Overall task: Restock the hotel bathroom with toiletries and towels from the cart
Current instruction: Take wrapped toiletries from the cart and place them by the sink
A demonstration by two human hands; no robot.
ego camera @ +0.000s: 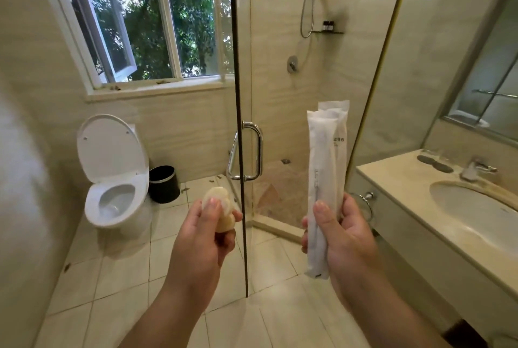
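Left hand (206,231), raised at the near centre, is curled round small round cream-coloured soaps in clear wrap (224,196), thumb pressed on the front of the upper piece. Right hand (344,238), level with it and well apart, grips a bundle of long white plastic toiletry sachets (325,157). They are held upright by their lower half, with the thumb across the front and the fingers wrapped behind. How many sachets are in the bundle cannot be told, though at least two overlap at the top.

Between the two hands runs the dark edge of a clear glass shower door (239,67), with a curved chrome pull handle (257,151) at mid-height. Behind the glass, a chrome shower hose (307,11) hangs on the far wall beside a small shelf carrying dark miniature bottles (328,27).

To the far left stands a white toilet (112,179) with its lid up. A black round waste bin (164,183) sits just beside it on the pale tiled floor (126,277), under a white-framed window (168,25) with one pane swung open on green trees.

On the right, a beige stone bench (398,179) holds an oval sunken basin (476,215) and a chrome tap (476,169), with a wall mirror (493,81) above.
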